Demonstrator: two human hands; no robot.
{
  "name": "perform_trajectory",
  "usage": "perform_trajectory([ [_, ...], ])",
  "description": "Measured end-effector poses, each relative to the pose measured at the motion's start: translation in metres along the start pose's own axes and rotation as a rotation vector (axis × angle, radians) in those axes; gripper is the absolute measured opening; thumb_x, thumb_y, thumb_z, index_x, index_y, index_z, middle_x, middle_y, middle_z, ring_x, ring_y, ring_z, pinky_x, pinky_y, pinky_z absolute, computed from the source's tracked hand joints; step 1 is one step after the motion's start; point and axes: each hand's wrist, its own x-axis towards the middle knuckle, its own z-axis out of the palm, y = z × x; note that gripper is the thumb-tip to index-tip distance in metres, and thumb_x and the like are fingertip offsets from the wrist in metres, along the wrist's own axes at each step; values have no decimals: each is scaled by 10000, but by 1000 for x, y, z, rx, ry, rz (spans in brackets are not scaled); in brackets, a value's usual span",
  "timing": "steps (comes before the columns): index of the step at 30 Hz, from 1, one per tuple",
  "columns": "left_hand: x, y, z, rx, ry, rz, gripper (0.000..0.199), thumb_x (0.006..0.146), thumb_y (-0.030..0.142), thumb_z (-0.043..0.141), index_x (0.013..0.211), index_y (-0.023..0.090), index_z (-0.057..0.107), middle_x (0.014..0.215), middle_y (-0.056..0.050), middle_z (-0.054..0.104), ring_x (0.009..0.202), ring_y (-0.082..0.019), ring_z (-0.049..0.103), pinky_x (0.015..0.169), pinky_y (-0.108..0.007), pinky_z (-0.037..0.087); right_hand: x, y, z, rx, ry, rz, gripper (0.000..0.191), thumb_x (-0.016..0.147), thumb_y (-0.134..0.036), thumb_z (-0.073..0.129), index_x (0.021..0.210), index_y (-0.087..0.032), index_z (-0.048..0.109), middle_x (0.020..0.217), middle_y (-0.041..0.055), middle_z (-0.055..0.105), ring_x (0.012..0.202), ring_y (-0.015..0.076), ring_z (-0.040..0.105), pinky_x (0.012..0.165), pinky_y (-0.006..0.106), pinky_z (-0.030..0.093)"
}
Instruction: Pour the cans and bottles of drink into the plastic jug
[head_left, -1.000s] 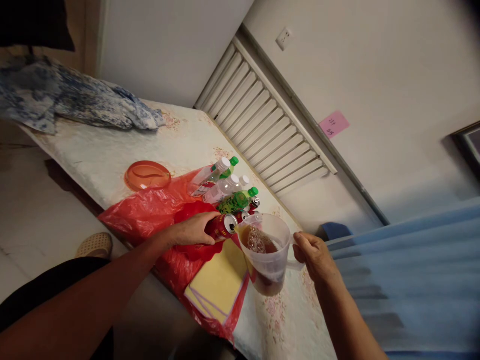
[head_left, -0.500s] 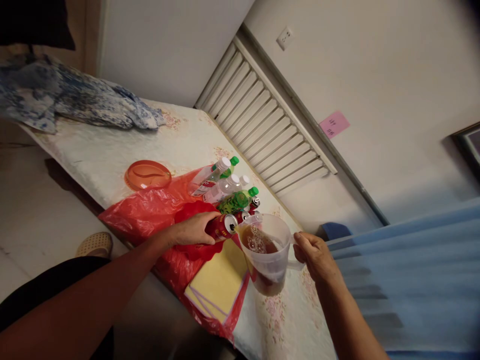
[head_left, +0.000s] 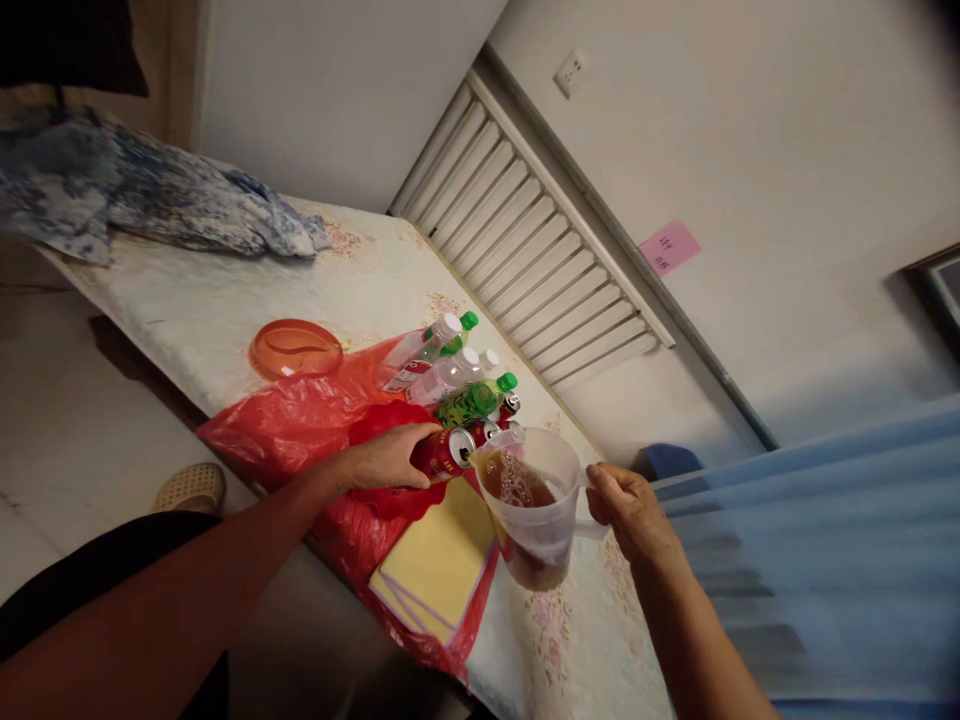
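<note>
My left hand (head_left: pixel 390 456) is wrapped round a red drink can (head_left: pixel 442 455), tilted so its opening faces the jug. A thin stream of liquid shows between the can's mouth and the jug's rim. My right hand (head_left: pixel 626 505) grips the handle of a translucent plastic measuring jug (head_left: pixel 536 520), which contains brown, frothy liquid. Beneath my left hand is a red bowl-like container (head_left: pixel 375 425) with a wavy edge. Folded yellow cloths (head_left: pixel 439 560) with purple edging lie below the can on a red plastic bag (head_left: pixel 285 425).
Several bottles stand behind the can, including a green bottle (head_left: pixel 472 402) and a clear one (head_left: pixel 424 355). An orange lid (head_left: pixel 295 348) lies to the left on the floral tablecloth (head_left: pixel 225 290). A radiator (head_left: pixel 525 220) lines the wall, and a blue curtain (head_left: pixel 840 560) hangs at right.
Both hands keep nearly the same place, with the can still tilted at the jug's rim. I see no clear difference in the jug's liquid level.
</note>
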Motion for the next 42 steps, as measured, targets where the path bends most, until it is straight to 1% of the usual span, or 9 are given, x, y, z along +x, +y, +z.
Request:
perform_trajectory([
  [8, 1, -3, 1, 9, 3, 5, 696, 596, 238, 715, 1266, 206, 532, 1298, -83, 629, 1161, -277, 607, 973, -348, 482, 1, 4, -2, 17, -9, -8, 509, 815, -568, 612, 515, -227, 382, 445, -68, 320, 438, 81, 242, 457, 263, 169],
  [18, 2, -3, 2, 7, 7, 15, 686, 590, 221, 692, 1260, 205, 544, 1272, -78, 640, 1130, -265, 622, 950, -334, 493, 1, 6, -2, -19, -6, -13, 520, 819, -590, 599, 518, -224, 384, 449, -62, 339, 446, 86, 258, 465, 263, 186],
  [25, 2, -4, 2, 26, 9, 8, 686, 587, 221, 710, 1253, 202, 546, 1271, -81, 638, 1137, -272, 618, 948, -326, 491, 2, 5, -1, -20, -14, -9, 524, 815, -600, 601, 524, -226, 377, 451, -67, 334, 446, 85, 253, 463, 260, 186],
  [33, 2, -4, 2, 48, 1, 7, 685, 595, 227, 701, 1260, 198, 540, 1283, -77, 633, 1153, -273, 606, 969, -342, 479, 2, 5, 0, -4, -19, -5, 502, 812, -574, 596, 524, -233, 368, 453, -73, 305, 443, 84, 236, 454, 259, 186],
  [37, 2, -5, 2, 47, -7, 10, 677, 597, 232, 700, 1254, 205, 541, 1267, -67, 639, 1139, -267, 611, 952, -332, 487, 2, 4, 2, -3, -14, -4, 495, 809, -566, 594, 521, -232, 368, 451, -72, 309, 442, 84, 242, 453, 259, 184],
  [42, 2, -5, 2, 48, -11, 6, 698, 598, 231, 709, 1272, 196, 530, 1290, -84, 627, 1152, -269, 604, 965, -334, 480, 1, 1, 3, -29, -3, 5, 494, 797, -566, 594, 512, -230, 370, 446, -64, 330, 439, 85, 261, 455, 258, 182],
])
